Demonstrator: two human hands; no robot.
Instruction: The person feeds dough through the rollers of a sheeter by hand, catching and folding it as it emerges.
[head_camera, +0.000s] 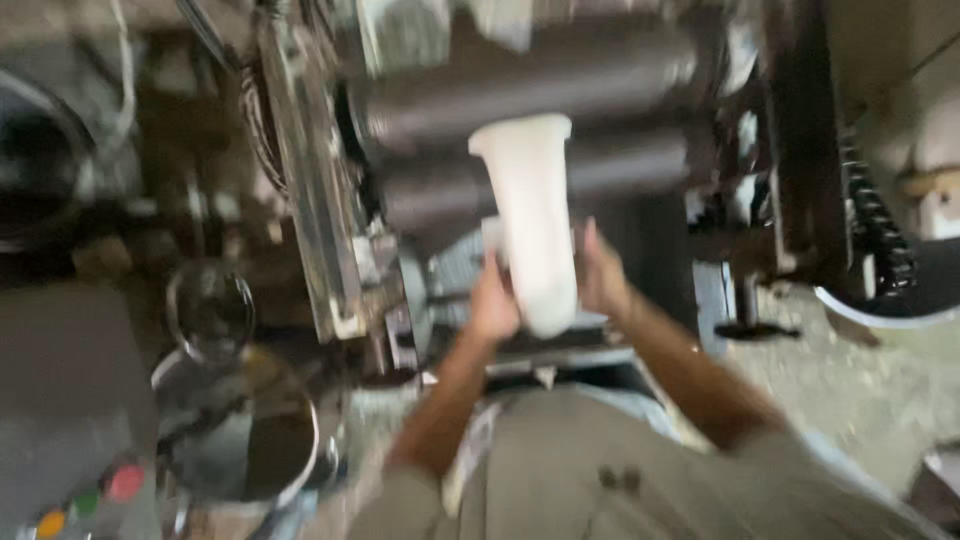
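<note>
Both hands, left hand (493, 305) and right hand (603, 275), grip the white strip (530, 220) at the dark rollers (530, 130) (blurry shot); I'd keep fingers back near and feed it straight.

Pale white sheet (530, 220), upright, blurred, lower end between both hands

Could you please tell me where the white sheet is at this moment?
In the head view, the white sheet is centre frame, held between the left hand and right hand, its upper end against the machine's dark rollers.
</note>
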